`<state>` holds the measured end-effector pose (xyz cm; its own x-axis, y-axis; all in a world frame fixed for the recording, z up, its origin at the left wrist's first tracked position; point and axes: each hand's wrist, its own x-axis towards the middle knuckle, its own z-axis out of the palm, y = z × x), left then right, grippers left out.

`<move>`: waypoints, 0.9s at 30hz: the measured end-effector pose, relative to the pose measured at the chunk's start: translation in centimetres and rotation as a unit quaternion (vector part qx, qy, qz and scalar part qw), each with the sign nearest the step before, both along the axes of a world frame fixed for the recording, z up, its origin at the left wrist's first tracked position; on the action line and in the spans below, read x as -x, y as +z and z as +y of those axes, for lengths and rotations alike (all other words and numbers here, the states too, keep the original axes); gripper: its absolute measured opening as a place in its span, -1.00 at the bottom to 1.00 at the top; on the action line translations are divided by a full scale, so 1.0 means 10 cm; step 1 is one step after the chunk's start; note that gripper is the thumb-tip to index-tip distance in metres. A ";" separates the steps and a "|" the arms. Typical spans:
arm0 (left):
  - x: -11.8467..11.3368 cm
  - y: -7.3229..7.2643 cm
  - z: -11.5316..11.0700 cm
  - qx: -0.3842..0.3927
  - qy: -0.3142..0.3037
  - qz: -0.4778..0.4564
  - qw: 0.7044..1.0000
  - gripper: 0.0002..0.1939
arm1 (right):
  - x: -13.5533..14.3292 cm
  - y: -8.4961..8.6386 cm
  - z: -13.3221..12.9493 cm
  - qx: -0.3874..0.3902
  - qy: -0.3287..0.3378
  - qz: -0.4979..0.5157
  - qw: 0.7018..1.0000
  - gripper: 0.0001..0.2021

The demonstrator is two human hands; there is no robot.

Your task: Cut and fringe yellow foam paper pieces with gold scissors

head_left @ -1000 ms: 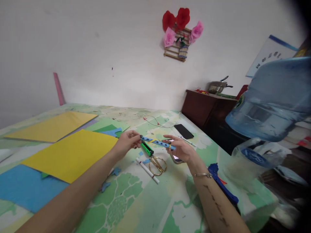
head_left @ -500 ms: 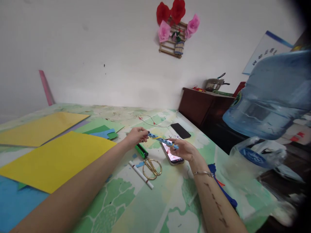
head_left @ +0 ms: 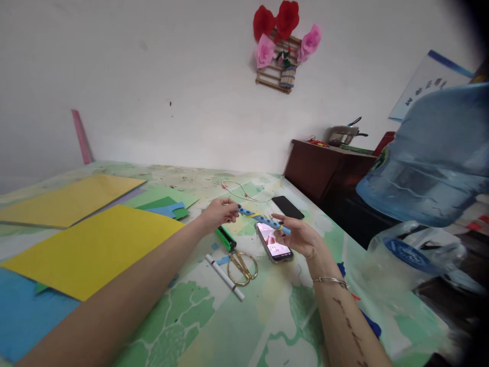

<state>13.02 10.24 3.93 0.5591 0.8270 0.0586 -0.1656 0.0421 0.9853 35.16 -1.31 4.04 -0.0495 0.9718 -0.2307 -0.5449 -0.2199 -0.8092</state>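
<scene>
A thin blue stick (head_left: 260, 217), with dark spots and a yellow spiral stripe, is held above the table and slopes down to the right. It looks like a rolled paper tube. My left hand (head_left: 221, 213) pinches its left end between thumb and fingertips. At the other end, my right hand (head_left: 300, 235) grips it between thumb and fingers, palm partly turned up. Below the stick lies a lit phone (head_left: 275, 247) showing a picture. Gold-handled scissors (head_left: 242, 267), a green and black cutter (head_left: 226, 238) and a white pen (head_left: 224, 278) rest beneath my left hand.
Yellow sheets (head_left: 95, 250), blue paper (head_left: 34, 316) and green pieces (head_left: 168, 205) cover the table's left. A dark phone (head_left: 288, 207) and white cable (head_left: 244, 196) lie farther back. To the right stand a large water bottle (head_left: 424, 158), a plastic bag (head_left: 408, 255) and a brown cabinet (head_left: 317, 168).
The whole view has shifted slightly. My right hand has moved a little right relative to the left, and slightly more of the stick shows between them. Both hands still hold it.
</scene>
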 end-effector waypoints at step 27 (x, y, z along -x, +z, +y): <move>0.99 0.08 -0.02 -0.047 0.027 0.041 0.998 -0.88 | 1.06 -0.23 -0.12 -0.117 0.085 0.036 0.989 -0.65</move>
<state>3.08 10.06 4.77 0.5194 0.8494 0.0933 -0.0833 -0.0584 0.9948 24.55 -2.48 1.78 -0.2256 0.9742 0.0093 -0.5741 -0.1252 -0.8091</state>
